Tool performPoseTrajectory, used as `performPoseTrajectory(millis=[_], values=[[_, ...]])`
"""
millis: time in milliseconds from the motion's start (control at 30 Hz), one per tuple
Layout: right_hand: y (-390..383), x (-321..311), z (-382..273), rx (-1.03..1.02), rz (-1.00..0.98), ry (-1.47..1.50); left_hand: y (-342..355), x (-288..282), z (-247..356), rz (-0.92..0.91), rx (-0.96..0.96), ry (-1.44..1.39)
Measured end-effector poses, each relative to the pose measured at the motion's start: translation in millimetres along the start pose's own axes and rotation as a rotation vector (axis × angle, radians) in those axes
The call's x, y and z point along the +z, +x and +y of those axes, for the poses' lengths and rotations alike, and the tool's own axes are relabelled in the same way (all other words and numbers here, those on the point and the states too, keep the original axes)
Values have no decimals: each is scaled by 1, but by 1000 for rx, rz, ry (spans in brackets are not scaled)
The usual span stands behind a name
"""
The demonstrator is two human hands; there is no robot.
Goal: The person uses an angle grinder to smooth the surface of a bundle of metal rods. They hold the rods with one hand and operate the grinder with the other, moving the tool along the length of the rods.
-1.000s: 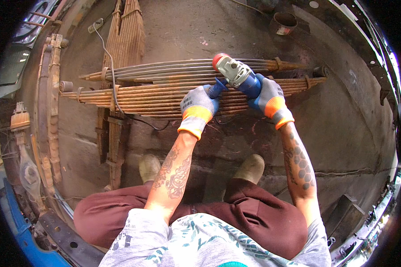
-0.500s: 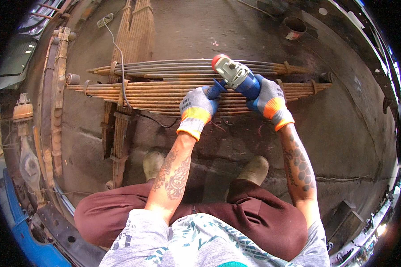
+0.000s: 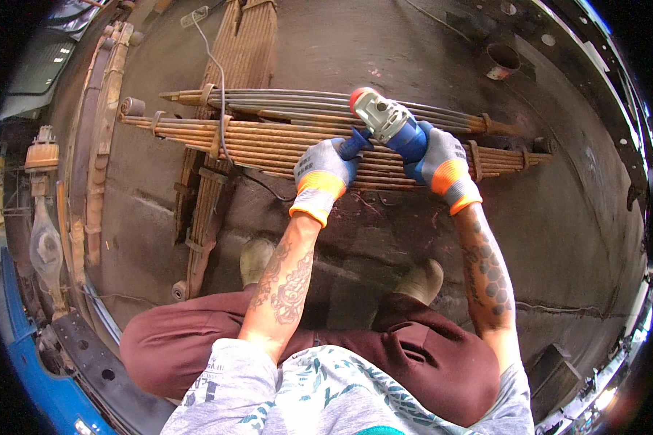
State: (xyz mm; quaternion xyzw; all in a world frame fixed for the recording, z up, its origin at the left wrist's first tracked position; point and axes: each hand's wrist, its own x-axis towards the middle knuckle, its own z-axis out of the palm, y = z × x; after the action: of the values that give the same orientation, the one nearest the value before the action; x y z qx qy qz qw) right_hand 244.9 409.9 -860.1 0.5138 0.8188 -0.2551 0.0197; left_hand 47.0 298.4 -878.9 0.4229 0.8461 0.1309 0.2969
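Note:
An angle grinder point(image 3: 384, 119) with a blue body, silver gear head and red part at its front end is over two stacked rows of rusty leaf springs point(image 3: 254, 145) lying crosswise. My left hand point(image 3: 328, 161), in a grey, blue and orange glove, is closed round the blue side handle point(image 3: 355, 138). My right hand point(image 3: 437, 163), gloved alike, is closed round the grinder's body. The springs rest across another rusty spring pack point(image 3: 239, 40) lying lengthwise. Whether the grinder touches the metal I cannot tell.
A grey cord point(image 3: 207, 43) runs from a socket block point(image 3: 194, 16) over the springs. Rusty bars point(image 3: 105, 109), an axle-like part point(image 3: 45, 246) and blue metal point(image 3: 18, 326) lie at left. A can point(image 3: 500, 59) stands back right on the concrete floor point(image 3: 530, 232). My bent legs and boots are below.
The view has turned slightly, so springs, cord and can appear shifted rightward, with their left side higher. Both hands keep hold of the grinder, nearly still in the picture.

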Motion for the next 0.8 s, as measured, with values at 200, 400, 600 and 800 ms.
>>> performPoseTrajectory(millis=[200,400,600,800], values=[[-8,-16,-8,-27,-5,-18,-9,-8,6,1,-29,-24],[-13,-25,-16,-62,-7,17,-20,-18,5,19,-32,-11],[-15,-22,-15,-49,-9,19,-25,-27,11,18,-46,-1],[-18,-29,-33,-41,-13,30,-28,-41,7,15,-64,5]])
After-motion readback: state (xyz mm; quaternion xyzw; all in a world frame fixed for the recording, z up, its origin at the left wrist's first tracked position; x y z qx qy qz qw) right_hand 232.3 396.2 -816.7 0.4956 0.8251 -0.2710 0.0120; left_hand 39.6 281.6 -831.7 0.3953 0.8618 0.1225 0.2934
